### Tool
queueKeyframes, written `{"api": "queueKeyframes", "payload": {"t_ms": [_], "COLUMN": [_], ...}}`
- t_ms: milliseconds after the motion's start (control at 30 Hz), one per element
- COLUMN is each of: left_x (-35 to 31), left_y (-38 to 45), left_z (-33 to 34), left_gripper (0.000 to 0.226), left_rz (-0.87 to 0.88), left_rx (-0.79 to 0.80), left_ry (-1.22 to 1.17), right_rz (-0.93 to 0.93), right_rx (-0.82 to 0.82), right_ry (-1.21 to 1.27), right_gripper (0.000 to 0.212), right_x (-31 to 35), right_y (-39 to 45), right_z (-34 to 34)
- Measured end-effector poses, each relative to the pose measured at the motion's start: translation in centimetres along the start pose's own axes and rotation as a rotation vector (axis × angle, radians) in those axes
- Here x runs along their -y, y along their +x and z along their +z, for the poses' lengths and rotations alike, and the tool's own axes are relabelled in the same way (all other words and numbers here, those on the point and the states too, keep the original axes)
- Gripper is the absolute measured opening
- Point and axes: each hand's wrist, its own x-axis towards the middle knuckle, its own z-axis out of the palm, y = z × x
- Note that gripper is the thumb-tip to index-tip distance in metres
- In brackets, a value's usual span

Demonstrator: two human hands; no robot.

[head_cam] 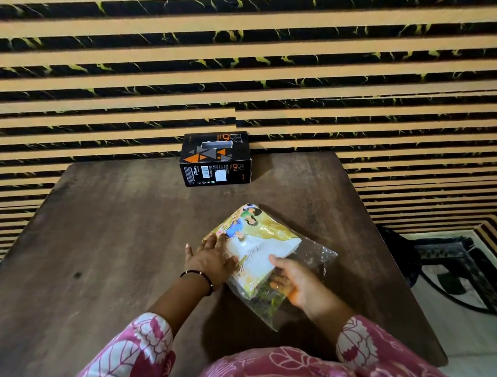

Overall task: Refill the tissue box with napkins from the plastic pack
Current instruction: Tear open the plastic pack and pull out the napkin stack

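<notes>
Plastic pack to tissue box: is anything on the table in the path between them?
Nothing visible. The plastic pack lies under both hands near the table's front; the tissue box stands at the far edge, and the brown table between them is bare.

I'm in a pink top with white leaf and flower print, long sleeves (140, 346), thin black bead bracelet (198, 276) on my left wrist.
</notes>
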Motion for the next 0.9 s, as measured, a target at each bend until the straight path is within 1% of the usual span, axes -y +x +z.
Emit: {"api": "queueKeyframes", "payload": {"t_ms": [100, 267, 333, 467, 533, 600, 667, 767, 833, 900], "left_x": [-0.1, -0.5, -0.8, -0.8, -1.1, -1.4, -1.2, 0.1, 0.9, 1.3], "left_y": [-0.1, -0.2, -0.3, -0.5, -0.9, -1.1, -0.8, -0.2, -0.2, -0.1], "left_z": [0.0, -0.1, -0.2, -0.3, -0.5, -1.1, -1.9, -2.2, -1.8, -0.8], "left_gripper": [0.070, 0.072, 0.072, 0.071, 0.067, 0.057, 0.050, 0.042, 0.040, 0.036], "left_rz": [-0.001, -0.021, -0.025, -0.038, -0.048, -0.080, -0.167, -0.268, -0.317, -0.344], "left_rx": [0.005, 0.028, 0.035, 0.026, 0.015, -0.011, -0.063, -0.151, -0.124, -0.086], "left_ry": [-0.001, 0.031, 0.044, 0.054, 0.074, 0.085, 0.003, -0.139, -0.177, -0.235], "right_rz": [-0.004, 0.025, 0.017, 0.000, -0.001, 0.000, -0.011, -0.034, -0.039, -0.031], "right_rx": [0.013, 0.065, 0.066, 0.124, 0.160, 0.196, 0.232, 0.266, 0.293, 0.306], "right_ry": [0.020, 0.118, 0.119, 0.127, 0.150, 0.185, 0.175, 0.138, 0.116, 0.099], "right_gripper": [0.017, 0.032, 0.034, 0.036, 0.039, 0.044, 0.049, 0.051, 0.055, 0.052], "right_x": [0.1, 0.4, 0.3, -0.1, -0.7, -1.4, -1.6, -1.5, -1.4, -1.2], "right_y": [-0.1, -0.5, -0.7, -0.5, 0.2, 1.1, 1.7, 2.0, 2.3, 2.3], "right_z": [0.1, 0.7, 0.8, 1.0, 1.0, 0.6, 0.1, -1.1, -1.8, -1.8]}}
